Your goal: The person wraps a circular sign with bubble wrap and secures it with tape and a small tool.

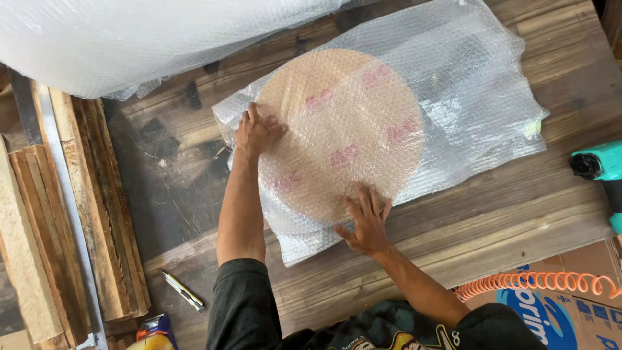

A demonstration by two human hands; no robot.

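A round tan disc [340,129] with pink markings lies flat on the dark wooden workbench [492,220], wrapped under a sheet of clear bubble wrap [466,84]. My left hand [256,131] presses flat on the wrap at the disc's left edge. My right hand [367,220] presses with spread fingers on the wrap at the disc's near edge. Neither hand grips anything. The loose end of the wrap spreads to the right of the disc.
A big roll of bubble wrap [142,39] lies at the far left. Wooden planks [97,214] are stacked on the left. A utility knife [183,291] lies near the front edge. A teal power tool [602,172] and an orange coiled hose [538,283] over a cardboard box [583,311] sit at right.
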